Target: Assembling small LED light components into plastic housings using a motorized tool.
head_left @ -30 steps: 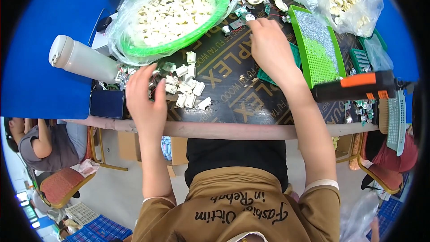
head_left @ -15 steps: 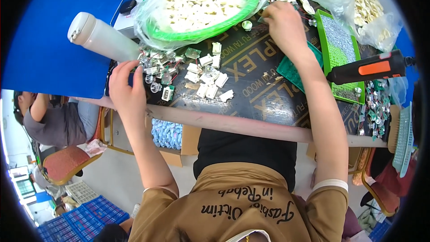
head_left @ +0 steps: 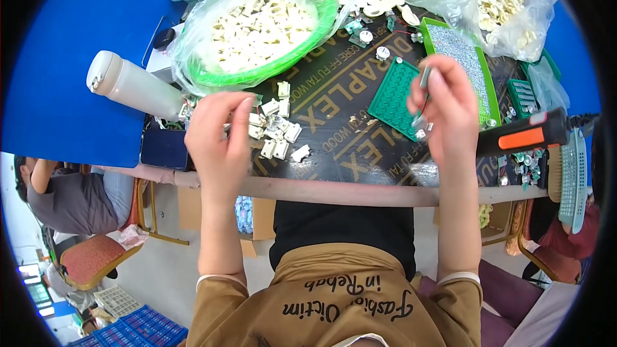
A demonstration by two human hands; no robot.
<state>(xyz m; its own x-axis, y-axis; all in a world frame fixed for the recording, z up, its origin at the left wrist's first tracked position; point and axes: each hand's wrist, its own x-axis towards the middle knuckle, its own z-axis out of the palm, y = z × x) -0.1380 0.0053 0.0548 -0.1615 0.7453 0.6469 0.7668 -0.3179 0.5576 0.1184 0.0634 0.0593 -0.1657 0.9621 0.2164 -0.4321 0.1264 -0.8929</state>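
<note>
My right hand [head_left: 453,106] pinches a small circuit board [head_left: 425,77] above the edge of a dark green studded tray [head_left: 393,93]. A thin lead and a small clear lens part [head_left: 421,133] show below its fingers. My left hand [head_left: 218,138] is raised left of a loose cluster of small white plastic housings [head_left: 276,128]. Its thumb and fingers come together, slightly blurred; anything between them cannot be made out. This hand covers most of a pile of wired boards and lenses beside the white bottle [head_left: 138,87].
A green basket [head_left: 321,29] lined with plastic holds many white housings. Right of it are a light green tray [head_left: 459,58] of small metal pieces and a black-and-orange power screwdriver [head_left: 527,136]. More boards [head_left: 527,166] lie near the right edge. A dark phone [head_left: 166,148] lies at left.
My right hand has come back from beside the basket toward me and now shows a circuit board. My left hand has moved right, from beside the bottle toward the white housings. The view has shifted.
</note>
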